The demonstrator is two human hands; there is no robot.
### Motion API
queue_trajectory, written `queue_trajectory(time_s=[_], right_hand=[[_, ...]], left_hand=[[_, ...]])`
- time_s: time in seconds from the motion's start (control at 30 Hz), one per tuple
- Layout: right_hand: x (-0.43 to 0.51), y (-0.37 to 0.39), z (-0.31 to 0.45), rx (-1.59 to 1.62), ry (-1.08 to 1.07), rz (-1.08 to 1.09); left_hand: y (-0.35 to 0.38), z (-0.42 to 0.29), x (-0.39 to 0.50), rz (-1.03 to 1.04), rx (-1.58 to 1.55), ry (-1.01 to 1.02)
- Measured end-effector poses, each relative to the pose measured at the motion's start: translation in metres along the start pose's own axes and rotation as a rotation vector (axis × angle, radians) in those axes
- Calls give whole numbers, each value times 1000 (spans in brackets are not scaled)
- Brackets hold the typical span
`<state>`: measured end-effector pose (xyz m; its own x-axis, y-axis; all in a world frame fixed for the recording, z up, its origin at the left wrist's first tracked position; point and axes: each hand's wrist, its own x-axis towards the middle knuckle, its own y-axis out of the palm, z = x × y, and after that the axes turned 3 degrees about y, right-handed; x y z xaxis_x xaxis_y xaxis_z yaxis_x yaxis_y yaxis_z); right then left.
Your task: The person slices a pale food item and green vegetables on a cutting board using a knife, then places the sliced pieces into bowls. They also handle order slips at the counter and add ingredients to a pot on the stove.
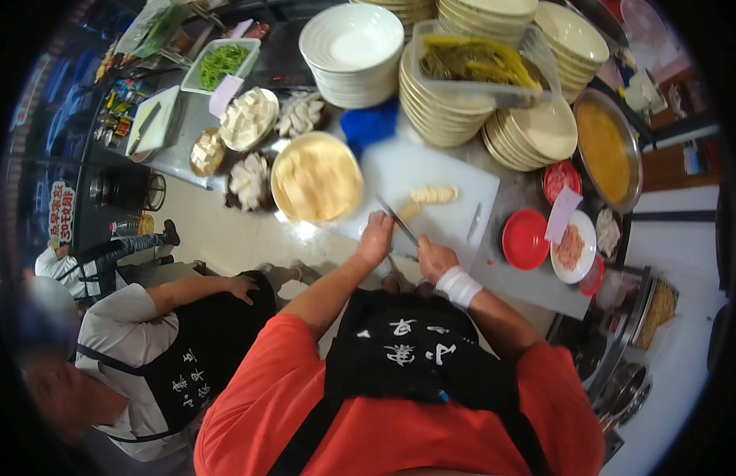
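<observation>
My right hand (434, 260), with a white wrap around the wrist, grips a kitchen knife (399, 221) over the white cutting board (380, 172). The blade points up and to the left across the board's near edge. My left hand (375, 239) is beside the blade with its fingers curled; whether it holds anything is hidden. Just past the blade lies a pale tan piece of food (409, 211). Behind it is a row of thin, pale slices (434, 194), lying close together. A round cream bowl of light yellow pieces (317, 177), somewhat blurred, stands left of the board.
Stacked white bowls (351, 35) and cream bowls (445, 119) line the back, beneath a plastic tub of greens (424, 80). Right are a red bowl (525, 239), a plate of meat (588, 229) and a steel basin (635, 154). A co-worker in a black apron (207, 333) stands close left.
</observation>
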<state>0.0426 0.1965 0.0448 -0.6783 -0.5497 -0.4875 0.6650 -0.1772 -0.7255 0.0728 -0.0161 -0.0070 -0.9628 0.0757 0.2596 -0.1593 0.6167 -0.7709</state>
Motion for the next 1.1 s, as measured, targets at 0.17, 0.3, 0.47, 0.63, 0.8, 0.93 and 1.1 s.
queue_trajectory(time_s=[0.17, 0.3, 0.47, 0.63, 0.8, 0.93, 1.1], right_hand=[[1, 18, -7, -43, 19, -97], [4, 28, -9, 40, -14, -92], [6, 1, -16, 40, 109, -2], [-6, -24, -8, -3, 19, -77], [-1, -22, -5, -10, 1, -90], [7, -18, -7, -30, 15, -56], [8, -14, -4, 24, 53, -6]], left_hand=[[-1, -2, -1, 48, 19, -14], [-10, -14, 0, 27, 53, 18], [-17, -20, 1, 78, 80, 44], [1, -13, 19, 70, 184, 97], [5, -13, 26, 34, 146, 94], [-5, -16, 24, 61, 34, 52], [-7, -14, 25, 40, 94, 101]])
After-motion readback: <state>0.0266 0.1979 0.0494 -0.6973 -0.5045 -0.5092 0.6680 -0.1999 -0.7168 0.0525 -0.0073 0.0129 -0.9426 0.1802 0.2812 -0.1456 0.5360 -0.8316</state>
